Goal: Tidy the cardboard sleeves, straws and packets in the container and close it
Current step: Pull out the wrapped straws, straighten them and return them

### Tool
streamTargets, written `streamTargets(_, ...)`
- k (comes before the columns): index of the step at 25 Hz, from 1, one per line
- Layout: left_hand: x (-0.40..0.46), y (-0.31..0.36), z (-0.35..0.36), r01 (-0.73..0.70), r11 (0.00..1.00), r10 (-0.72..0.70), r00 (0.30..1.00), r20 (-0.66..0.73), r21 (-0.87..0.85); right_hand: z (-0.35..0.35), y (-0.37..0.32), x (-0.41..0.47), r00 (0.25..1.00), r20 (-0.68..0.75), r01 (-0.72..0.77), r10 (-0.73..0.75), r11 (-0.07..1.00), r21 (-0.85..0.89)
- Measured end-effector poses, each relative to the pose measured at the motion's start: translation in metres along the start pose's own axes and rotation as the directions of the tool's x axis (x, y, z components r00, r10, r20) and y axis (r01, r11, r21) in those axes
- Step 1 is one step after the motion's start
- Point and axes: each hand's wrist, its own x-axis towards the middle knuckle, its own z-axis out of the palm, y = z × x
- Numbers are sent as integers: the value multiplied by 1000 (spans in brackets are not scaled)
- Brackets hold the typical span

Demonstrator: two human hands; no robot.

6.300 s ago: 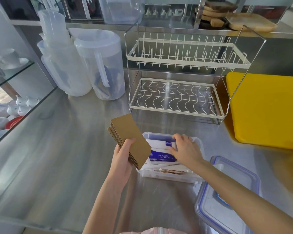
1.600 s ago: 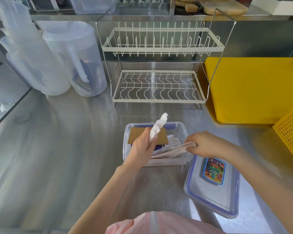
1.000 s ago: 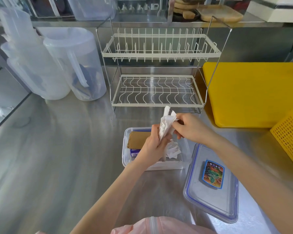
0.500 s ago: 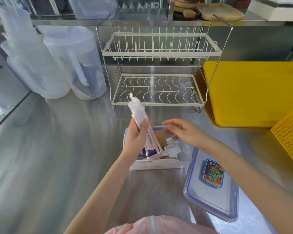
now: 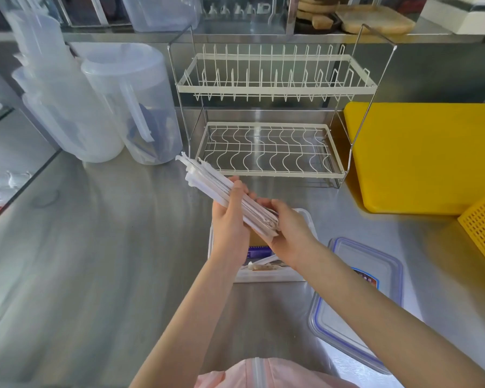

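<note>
Above the open clear plastic container [image 5: 308, 222] on the steel counter [image 5: 95, 247], her left hand [image 5: 230, 219] grips a bundle of white paper-wrapped straws [image 5: 207, 180] while her right hand [image 5: 289, 233] cups its near end, the blue-rimmed lid [image 5: 375, 275] lying alongside.

no text legible anywhere. the lid [image 5: 356, 301] lying on the counter carries a blue-bordered sticker [image 5: 366, 278], print too small and partly hidden. a purple-blue packet [image 5: 259, 252] in the container [image 5: 305, 219] shows print, unreadable.
</note>
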Motion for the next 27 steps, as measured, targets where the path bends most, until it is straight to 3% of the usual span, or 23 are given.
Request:
streamTargets(3, 1, -3, -5, 39, 999, -39, 999, -14, -1, -1, 3, 1, 994, 105, 31, -15, 988, -152)
streamTargets(5, 7, 2, -13, 26, 999, -28, 999, -41, -36, -13, -2, 0, 984, 117, 170, -136, 914, -368)
streamTargets(6, 9, 5, -18, 20, 999, -21, 998, -54, -30, -24, -7, 1, 961, 123, 272, -247, 773, -572)
streamTargets(7, 10, 6, -22, 21, 1000, -22, 998, -63, -10, -36, -12, 4, 926, 155, 325, -345, 515, -794)
streamTargets(8, 10, 6, -27, 32, 999, -30, 997, -70, 24, -47, -16, 6, 904, 214, 298, -371, 187, -936)
streamTargets(9, 9, 5, -31, 48, 997, -44, 996, -75, 61, -56, -19, 10, 912, 257, 233, -319, -112, -966)
streamTargets(10, 8, 4, -34, 64, 993, -57, 995, -79, 94, -63, -19, 13, 933, 266, 180, -240, -328, -927)
streamTargets(11, 7, 2, -36, 77, 989, -67, 995, -80, 124, -68, -16, 15, 953, 259, 155, -160, -477, -865)
streamTargets(13, 5, 0, -38, 89, 981, -77, 994, -74, 170, -71, -8, 19, 970, 243, 178, -14, -639, -748)
streamTargets(16, 2, -2, -41, 105, 974, -93, 993, -68, 201, -74, 5, 28, 959, 283, 213, 29, -736, -643)
streamTargets(20, 1, -2, -45, 125, 962, -107, 990, -87, 243, -78, 11, 34, 945, 326, 201, -11, -767, -609)
streamTargets(24, 2, -2, -46, 108, 925, -92, 994, -59, 363, -78, -8, 23, 933, 359, 268, -7, -652, -709)
streamTargets(27, 3, -1, -42, 11, 757, -52, 998, 44, 653, -69, -31, 6, 945, 328, 296, 11, -461, -837)
